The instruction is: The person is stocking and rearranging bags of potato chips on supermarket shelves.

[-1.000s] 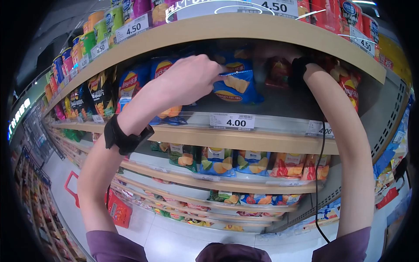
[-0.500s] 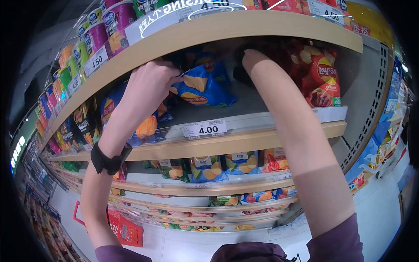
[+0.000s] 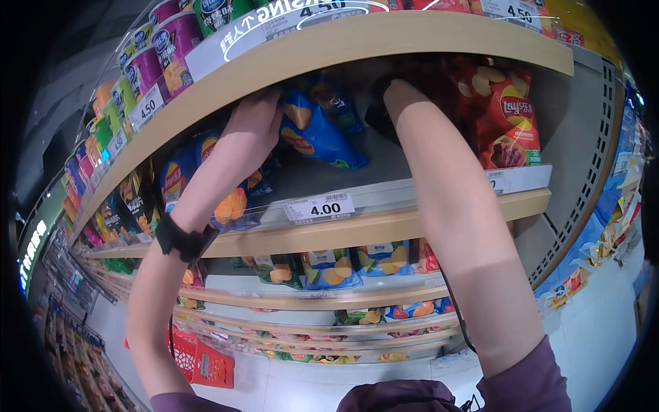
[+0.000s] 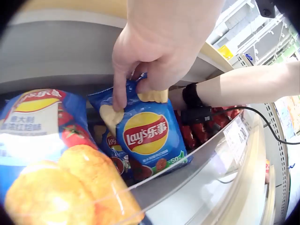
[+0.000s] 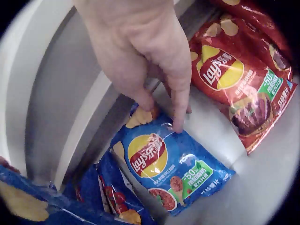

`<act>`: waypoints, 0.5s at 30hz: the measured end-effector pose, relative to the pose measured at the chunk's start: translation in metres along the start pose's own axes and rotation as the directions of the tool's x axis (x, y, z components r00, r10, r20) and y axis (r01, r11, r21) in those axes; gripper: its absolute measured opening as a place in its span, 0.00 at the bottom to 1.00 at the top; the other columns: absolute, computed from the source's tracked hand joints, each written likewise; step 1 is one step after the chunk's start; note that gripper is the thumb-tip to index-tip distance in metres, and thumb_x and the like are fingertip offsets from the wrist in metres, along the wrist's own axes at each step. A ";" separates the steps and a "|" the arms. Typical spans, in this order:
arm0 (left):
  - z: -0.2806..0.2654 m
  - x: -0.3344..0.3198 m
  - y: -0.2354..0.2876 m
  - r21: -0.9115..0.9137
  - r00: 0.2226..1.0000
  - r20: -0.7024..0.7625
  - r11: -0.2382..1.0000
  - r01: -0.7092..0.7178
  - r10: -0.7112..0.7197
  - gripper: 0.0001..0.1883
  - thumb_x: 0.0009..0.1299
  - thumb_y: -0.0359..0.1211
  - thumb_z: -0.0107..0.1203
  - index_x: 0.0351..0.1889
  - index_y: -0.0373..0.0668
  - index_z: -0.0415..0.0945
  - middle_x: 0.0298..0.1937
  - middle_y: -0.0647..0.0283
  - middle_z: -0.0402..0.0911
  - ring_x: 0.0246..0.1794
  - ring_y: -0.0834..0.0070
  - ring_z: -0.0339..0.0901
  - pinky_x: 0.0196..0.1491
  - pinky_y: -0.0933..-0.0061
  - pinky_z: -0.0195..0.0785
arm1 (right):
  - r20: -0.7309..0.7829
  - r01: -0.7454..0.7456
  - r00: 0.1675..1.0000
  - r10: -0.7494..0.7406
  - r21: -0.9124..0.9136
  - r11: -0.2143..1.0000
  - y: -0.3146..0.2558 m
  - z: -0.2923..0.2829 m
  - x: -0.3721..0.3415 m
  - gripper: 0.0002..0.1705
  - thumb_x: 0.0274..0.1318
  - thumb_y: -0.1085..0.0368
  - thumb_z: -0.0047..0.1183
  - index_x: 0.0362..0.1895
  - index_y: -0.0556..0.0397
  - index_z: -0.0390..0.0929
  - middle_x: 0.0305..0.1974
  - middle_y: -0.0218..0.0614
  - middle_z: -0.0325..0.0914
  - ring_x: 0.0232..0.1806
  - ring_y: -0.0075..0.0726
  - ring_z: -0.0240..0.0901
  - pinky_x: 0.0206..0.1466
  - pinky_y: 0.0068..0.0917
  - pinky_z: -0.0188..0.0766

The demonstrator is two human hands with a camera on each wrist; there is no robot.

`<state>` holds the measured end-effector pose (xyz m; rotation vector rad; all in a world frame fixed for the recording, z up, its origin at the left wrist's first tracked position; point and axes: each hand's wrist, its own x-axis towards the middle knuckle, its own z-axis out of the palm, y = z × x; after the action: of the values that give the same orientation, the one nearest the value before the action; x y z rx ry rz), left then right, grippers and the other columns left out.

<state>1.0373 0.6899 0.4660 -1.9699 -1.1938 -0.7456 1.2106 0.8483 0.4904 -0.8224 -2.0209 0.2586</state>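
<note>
My left hand [image 3: 255, 127] reaches under the upper shelf and pinches the top edge of a blue Lay's chip bag [image 4: 147, 131], which hangs tilted over the shelf in the head view. My right hand [image 5: 145, 61] is deep in the same shelf, lost in shadow in the head view. In the right wrist view its thumb and fingers pinch the top of another blue chip bag [image 5: 164, 161], set toward the back. Red chip bags [image 5: 239, 75] stand just right of this hand. A large blue chip bag [image 4: 61, 154] is left of my left hand.
The upper shelf board [image 3: 384, 41] overhangs both hands, and a clear front lip with a price tag [image 3: 319, 207] runs below them. Chip canisters [image 3: 171, 51] line the shelf above. A red basket [image 3: 206, 360] stands on the floor at lower left.
The head view has shifted, with the shelf now further left. My right hand has moved left from beside a red bag to the rear blue bag. The bag in my left hand has tilted.
</note>
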 end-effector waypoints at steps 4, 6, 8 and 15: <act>0.015 0.021 -0.007 0.038 0.996 0.082 0.998 -0.042 0.039 0.17 0.68 0.28 0.49 0.55 0.33 0.67 0.53 0.39 0.72 0.56 0.45 0.68 0.57 0.54 0.63 | 0.023 0.036 0.999 -0.036 -0.006 0.999 0.002 -0.013 -0.005 0.39 0.49 0.49 0.66 0.63 0.48 0.67 0.51 0.44 0.78 0.46 0.43 0.77 0.45 0.32 0.78; 0.015 0.034 -0.008 0.123 0.979 0.177 0.984 -0.127 0.104 0.16 0.68 0.28 0.49 0.53 0.33 0.68 0.51 0.40 0.73 0.55 0.44 0.69 0.57 0.56 0.65 | 0.049 0.048 0.998 -0.048 -0.001 0.999 0.002 -0.021 -0.011 0.39 0.49 0.49 0.66 0.63 0.48 0.67 0.51 0.44 0.78 0.46 0.43 0.77 0.45 0.32 0.78; 0.024 0.045 -0.008 0.166 0.987 0.145 0.982 -0.091 0.067 0.14 0.66 0.27 0.51 0.50 0.33 0.72 0.48 0.42 0.75 0.52 0.47 0.73 0.55 0.57 0.68 | 0.108 0.057 0.992 -0.058 0.016 0.998 0.001 -0.033 -0.020 0.40 0.49 0.49 0.66 0.64 0.48 0.67 0.51 0.44 0.78 0.46 0.43 0.77 0.44 0.32 0.79; 0.048 0.063 -0.013 0.267 0.989 0.144 0.964 0.005 -0.045 0.12 0.63 0.28 0.54 0.42 0.32 0.80 0.43 0.44 0.80 0.48 0.52 0.79 0.53 0.59 0.71 | 0.332 0.069 0.936 -0.117 0.154 0.986 -0.004 -0.033 -0.029 0.42 0.48 0.49 0.67 0.65 0.49 0.65 0.51 0.44 0.77 0.45 0.44 0.77 0.44 0.32 0.79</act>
<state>1.0570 0.7641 0.4890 -1.8128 -1.3345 -0.4293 1.2460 0.8220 0.4913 -0.6222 -2.3258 0.5129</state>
